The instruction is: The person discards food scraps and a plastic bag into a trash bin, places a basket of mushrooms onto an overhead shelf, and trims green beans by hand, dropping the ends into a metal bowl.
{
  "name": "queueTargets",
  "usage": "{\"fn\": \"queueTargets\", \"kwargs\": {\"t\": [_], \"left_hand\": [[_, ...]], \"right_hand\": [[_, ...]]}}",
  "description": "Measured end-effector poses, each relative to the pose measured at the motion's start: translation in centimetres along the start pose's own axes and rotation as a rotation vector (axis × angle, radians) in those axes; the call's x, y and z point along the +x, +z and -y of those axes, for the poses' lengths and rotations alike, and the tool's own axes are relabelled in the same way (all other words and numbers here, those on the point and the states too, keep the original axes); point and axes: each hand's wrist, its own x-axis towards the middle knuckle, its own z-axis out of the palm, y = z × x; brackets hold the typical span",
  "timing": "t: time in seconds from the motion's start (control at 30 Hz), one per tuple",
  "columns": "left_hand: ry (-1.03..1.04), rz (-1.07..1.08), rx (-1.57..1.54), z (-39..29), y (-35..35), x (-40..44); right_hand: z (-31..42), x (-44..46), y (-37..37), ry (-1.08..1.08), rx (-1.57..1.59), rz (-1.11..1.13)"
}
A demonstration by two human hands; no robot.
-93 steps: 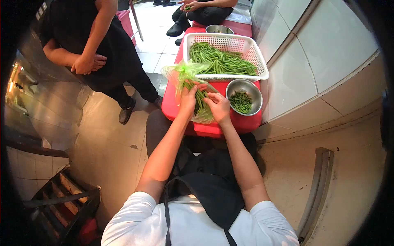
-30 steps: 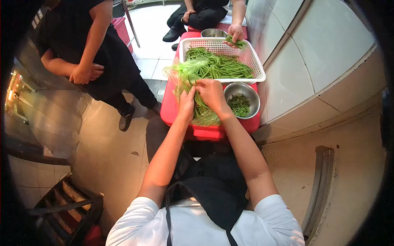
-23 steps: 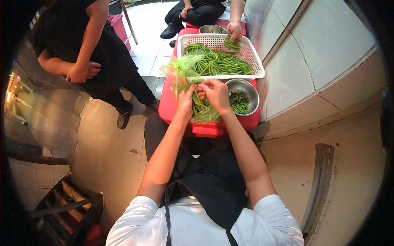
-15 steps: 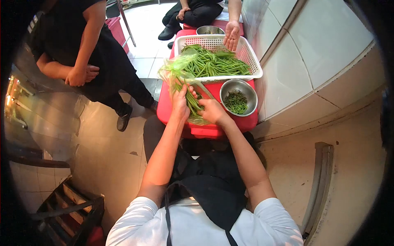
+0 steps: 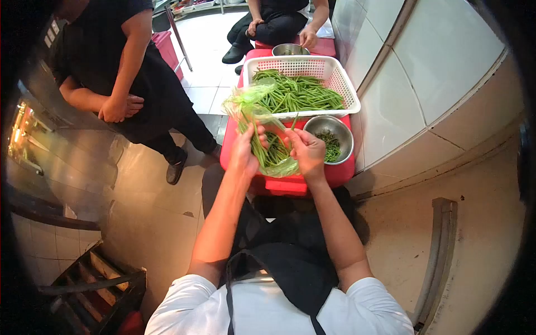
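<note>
My left hand [image 5: 245, 149] is closed around a bunch of long green beans [image 5: 274, 151] at the mouth of a thin, pale green plastic bag [image 5: 288, 167]. Close beside it, my right hand [image 5: 309, 152] pinches a single green bean [image 5: 295, 121], whose end sticks up above the fingers. Just right of that hand stands a steel bowl [image 5: 347, 134] with short green bean pieces [image 5: 331, 146] in it. Beyond both hands, a white perforated basket [image 5: 350, 96] holds a heap of long green beans [image 5: 298, 94].
All this rests on a red stool-like surface [image 5: 347, 167] beside a tiled wall [image 5: 393, 106]. At the far end a seated co-worker's hand [image 5: 307, 38] is over another steel bowl [image 5: 283, 50]. A person in black [image 5: 148, 84] stands at the left, hands together.
My right hand has risen and moved slightly right, out of the bag, with a bean in its fingers. The seated co-worker's hand has drawn back from the basket to the far bowl.
</note>
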Motion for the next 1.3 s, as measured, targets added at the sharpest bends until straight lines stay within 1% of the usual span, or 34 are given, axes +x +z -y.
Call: {"fn": "queueTargets", "kwargs": {"t": [0.1,0.13,0.23,0.27,0.37,0.4,0.5,0.53,0.57,0.63,0.67,0.77,0.8,0.9,1.03,1.1,1.2,1.3], "left_hand": [[-0.139,-0.074,0.019,1.8,0.7,-4.2],[-0.156,-0.089,-0.028,2.7,0.5,-5.5],[-0.297,-0.029,0.080,4.3,-0.8,-9.4],[-0.340,0.081,0.086,4.8,-1.4,-10.4],[-0.405,-0.056,0.050,6.4,-3.5,-12.7],[-0.417,-0.065,0.059,6.5,-3.8,-13.4],[-0.441,-0.057,0.134,6.5,-4.1,-15.1],[-0.447,-0.032,0.191,6.3,-4.1,-15.6],[-0.454,-0.004,0.248,6.2,-4.1,-15.9],[-0.495,0.065,0.216,6.2,-3.9,-16.3],[-0.516,0.090,0.218,6.2,-3.7,-16.5],[-0.563,0.112,0.220,6.5,-4.3,-17.1],[-0.572,0.100,0.218,6.4,-4.3,-17.2],[-0.587,0.069,0.197,6.2,-4.2,-17.6],[-0.616,0.025,0.161,5.7,-3.8,-17.9],[-0.617,0.002,0.209,5.8,-4.0,-17.8],[-0.594,-0.026,0.304,6.2,-4.6,-17.8],[-0.569,-0.039,0.366,6.3,-4.7,-17.5]], "right_hand": [[3.7,-2.4,-1.4,0.070,0.025,0.246],[5.0,-3.8,-1.4,0.121,0.067,0.291],[4.0,-7.3,-1.4,0.252,0.079,0.325],[3.0,-8.0,-1.9,0.286,0.034,0.383],[1.6,-10.7,-2.5,0.155,-0.324,0.352],[-0.2,-11.2,-2.9,0.106,-0.326,0.272],[-0.6,-10.7,-4.6,-0.005,-0.506,0.224],[0.3,-10.6,-4.9,0.010,-0.583,0.273],[-0.4,-10.4,-5.0,0.035,-0.489,0.319],[-2.6,-10.2,-5.2,0.084,-0.296,0.403],[-2.9,-10.2,-5.2,0.132,-0.228,0.488],[-3.4,-10.5,-4.8,0.303,-0.100,0.592],[-3.3,-10.6,-4.8,0.297,-0.122,0.628],[-4.0,-11.0,-4.7,0.322,-0.004,0.606],[-3.2,-10.9,-5.1,0.296,-0.017,0.579],[-3.0,-10.8,-5.7,0.282,-0.044,0.577],[-1.9,-10.7,-6.4,0.228,-0.150,0.606],[-1.3,-10.7,-7.4,0.162,-0.301,0.690]]}}
